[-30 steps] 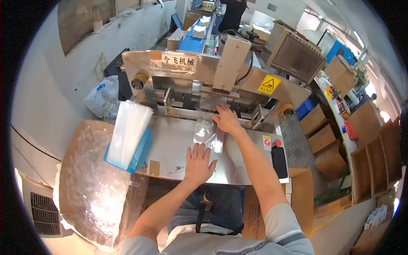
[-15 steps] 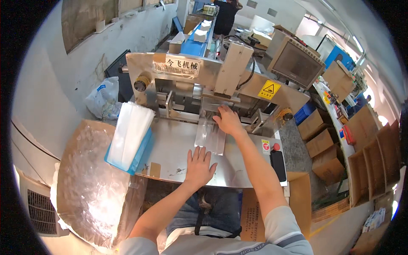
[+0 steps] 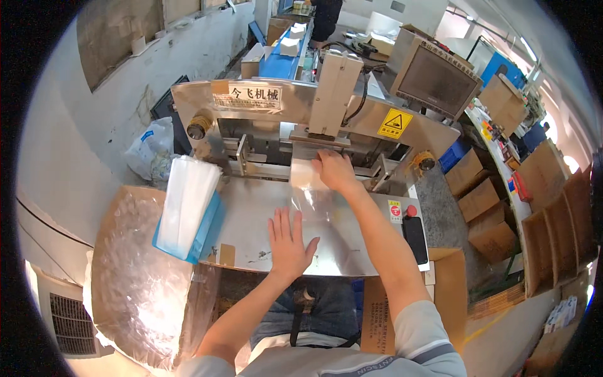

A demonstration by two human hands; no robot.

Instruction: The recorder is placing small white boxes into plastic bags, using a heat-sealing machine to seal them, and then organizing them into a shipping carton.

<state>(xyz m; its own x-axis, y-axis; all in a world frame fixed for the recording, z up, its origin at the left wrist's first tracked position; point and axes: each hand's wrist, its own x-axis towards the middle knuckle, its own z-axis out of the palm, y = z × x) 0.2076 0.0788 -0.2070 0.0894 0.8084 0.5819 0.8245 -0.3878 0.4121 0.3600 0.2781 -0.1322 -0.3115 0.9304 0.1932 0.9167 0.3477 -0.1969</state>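
A clear plastic bag [image 3: 308,186] stretches over the steel worktop [image 3: 248,207], its far end under the machine's upright press bar [image 3: 320,139]. My right hand [image 3: 337,171] is at the bag's right edge, near the bar, with thumb and fingers closed on the film. Flat on the worktop just in front of the bag lies my left hand [image 3: 290,244], fingers spread and holding nothing. Its fingertips are close to the bag's near edge; contact cannot be made out. At the left, a blue bin [image 3: 210,223] holds a stack of clear bags [image 3: 183,204].
A carton [image 3: 113,251] lined with crumpled film stands left. On the worktop's right are a red button [image 3: 411,211] and a black phone [image 3: 414,239]. A monitor [image 3: 436,78] tops the machine. Cartons [image 3: 480,201] line the right side. Beyond, a person [image 3: 325,22] stands by a blue conveyor [image 3: 279,63].
My right hand's fingers have gone from lying spread on the bag to being drawn together at its edge. My left hand's fingers and thumb have spread wider. The view has shifted slightly.
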